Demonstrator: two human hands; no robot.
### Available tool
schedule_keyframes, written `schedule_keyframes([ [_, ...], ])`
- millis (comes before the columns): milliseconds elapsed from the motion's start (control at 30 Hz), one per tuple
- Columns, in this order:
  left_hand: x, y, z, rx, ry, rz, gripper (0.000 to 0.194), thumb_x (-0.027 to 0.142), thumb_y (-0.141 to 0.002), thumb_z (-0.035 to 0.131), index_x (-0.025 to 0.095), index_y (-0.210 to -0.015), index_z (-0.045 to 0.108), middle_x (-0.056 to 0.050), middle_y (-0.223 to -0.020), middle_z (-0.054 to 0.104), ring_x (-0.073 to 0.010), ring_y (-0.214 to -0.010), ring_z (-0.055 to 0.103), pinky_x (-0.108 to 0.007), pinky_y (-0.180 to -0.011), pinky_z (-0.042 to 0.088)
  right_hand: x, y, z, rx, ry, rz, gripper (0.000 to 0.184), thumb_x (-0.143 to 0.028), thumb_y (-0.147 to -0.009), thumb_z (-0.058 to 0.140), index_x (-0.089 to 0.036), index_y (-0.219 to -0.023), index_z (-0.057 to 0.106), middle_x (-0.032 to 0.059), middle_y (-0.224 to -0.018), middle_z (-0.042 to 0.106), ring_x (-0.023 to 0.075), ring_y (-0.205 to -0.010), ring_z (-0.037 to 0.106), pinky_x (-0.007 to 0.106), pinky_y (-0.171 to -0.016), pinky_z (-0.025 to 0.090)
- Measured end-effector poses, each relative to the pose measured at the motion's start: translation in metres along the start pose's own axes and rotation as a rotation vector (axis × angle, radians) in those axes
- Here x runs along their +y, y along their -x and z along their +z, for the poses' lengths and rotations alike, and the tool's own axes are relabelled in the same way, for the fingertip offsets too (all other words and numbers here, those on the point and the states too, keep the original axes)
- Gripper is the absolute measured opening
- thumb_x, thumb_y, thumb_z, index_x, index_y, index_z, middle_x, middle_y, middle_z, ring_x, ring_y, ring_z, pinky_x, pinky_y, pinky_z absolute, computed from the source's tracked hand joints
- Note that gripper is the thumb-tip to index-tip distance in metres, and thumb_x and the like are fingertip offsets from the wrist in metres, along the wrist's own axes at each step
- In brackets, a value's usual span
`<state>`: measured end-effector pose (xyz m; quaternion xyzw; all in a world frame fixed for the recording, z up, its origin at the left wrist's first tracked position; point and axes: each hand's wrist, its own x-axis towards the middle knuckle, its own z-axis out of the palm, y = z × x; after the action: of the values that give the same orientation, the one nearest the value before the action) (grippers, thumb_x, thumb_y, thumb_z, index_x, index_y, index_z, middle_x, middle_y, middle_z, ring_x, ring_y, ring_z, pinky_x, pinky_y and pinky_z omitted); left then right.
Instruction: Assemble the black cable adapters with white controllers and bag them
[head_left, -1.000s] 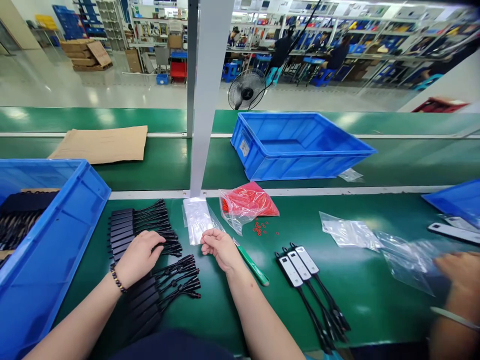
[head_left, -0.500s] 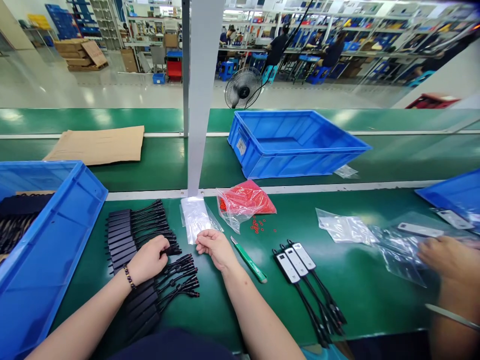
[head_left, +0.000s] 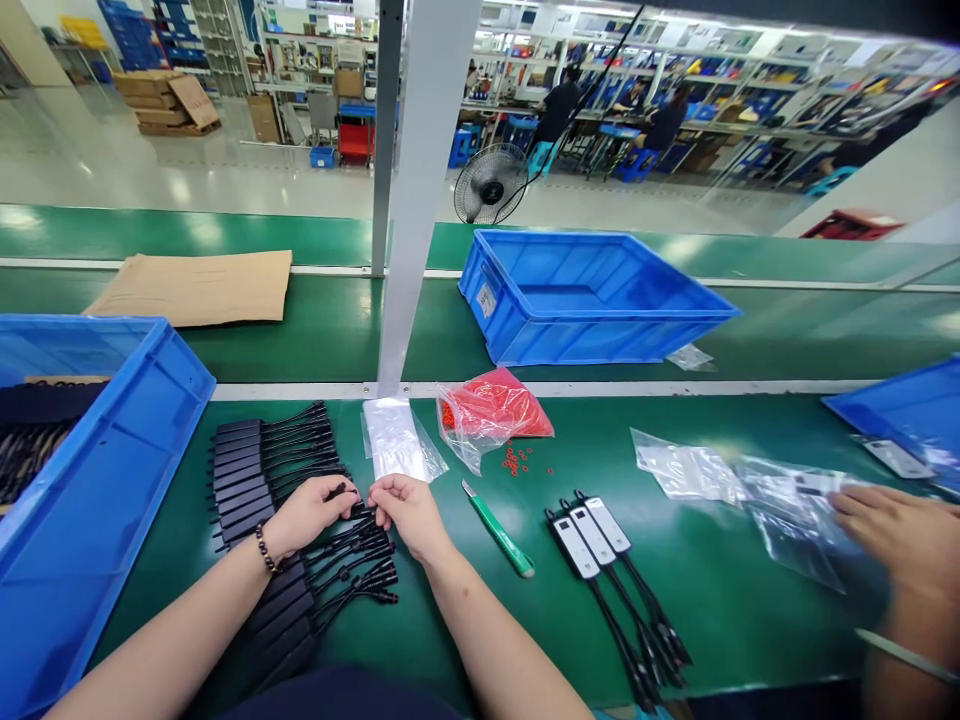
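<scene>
A long row of flat black modules with short cables [head_left: 238, 480] lies on the green bench in front of me. Over the cable ends, my left hand [head_left: 319, 515] pinches a black cable connector [head_left: 341, 490]. Close beside it, my right hand [head_left: 409, 515] has its thumb and fingertips pressed together; anything between them is too small to make out. The fingertips of both hands nearly meet. Just beyond them lies a stack of clear plastic bags [head_left: 394, 435]. Small red rings [head_left: 514, 460] are scattered by an open bag of red rings [head_left: 499, 405].
A green utility knife [head_left: 499, 530] lies right of my hands, then three white-labelled cable modules [head_left: 592, 535]. A co-worker's hand [head_left: 892, 525] is over clear bags [head_left: 690, 470] at right. Blue bins [head_left: 142, 460] stand left, behind [head_left: 600, 335] and right. A white post [head_left: 420, 200] rises ahead.
My left hand has lifted a cable end and moved slightly right. My right hand has come left and down to meet it. The co-worker's hand has shifted over the bags.
</scene>
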<state>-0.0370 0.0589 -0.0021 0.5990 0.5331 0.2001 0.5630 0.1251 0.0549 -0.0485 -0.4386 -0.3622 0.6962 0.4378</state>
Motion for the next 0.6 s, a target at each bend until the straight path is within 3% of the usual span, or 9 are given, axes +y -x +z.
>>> schedule_keyframes([
  [167, -0.004, -0.001, 0.001, -0.015, 0.008, 0.017, 0.018, 0.032, -0.081, 0.044, 0.016, -0.086, 0.052, 0.001, -0.065, 0.058, -0.0082, -0.049, 0.037, -0.021, -0.047, 0.029, 0.0, 0.0, 0.009, -0.009, 0.101, -0.011, 0.013, -0.027, -0.068, 0.059, -0.015, -0.068, 0.058, -0.0054, -0.043, 0.052, 0.0045, -0.034, 0.042, 0.014, -0.034, 0.031],
  [433, -0.007, -0.001, 0.004, 0.036, -0.065, 0.046, 0.018, 0.033, -0.08, 0.048, 0.018, -0.069, 0.049, 0.002, -0.061, 0.057, -0.0116, -0.058, 0.045, -0.024, -0.057, 0.033, -0.003, 0.004, 0.014, -0.051, 0.186, -0.049, 0.013, -0.029, -0.071, 0.053, -0.016, -0.067, 0.052, -0.0052, -0.052, 0.052, 0.0038, -0.034, 0.04, 0.016, -0.034, 0.028],
  [600, -0.005, 0.001, 0.004, -0.013, -0.079, 0.063, 0.022, 0.033, -0.081, 0.046, 0.018, -0.065, 0.048, 0.005, -0.055, 0.051, -0.0115, -0.056, 0.043, -0.024, -0.058, 0.032, 0.002, 0.001, 0.007, -0.155, 0.147, 0.041, 0.011, -0.028, -0.071, 0.05, -0.018, -0.067, 0.047, -0.0071, -0.053, 0.048, 0.0028, -0.03, 0.034, 0.016, -0.031, 0.02],
])
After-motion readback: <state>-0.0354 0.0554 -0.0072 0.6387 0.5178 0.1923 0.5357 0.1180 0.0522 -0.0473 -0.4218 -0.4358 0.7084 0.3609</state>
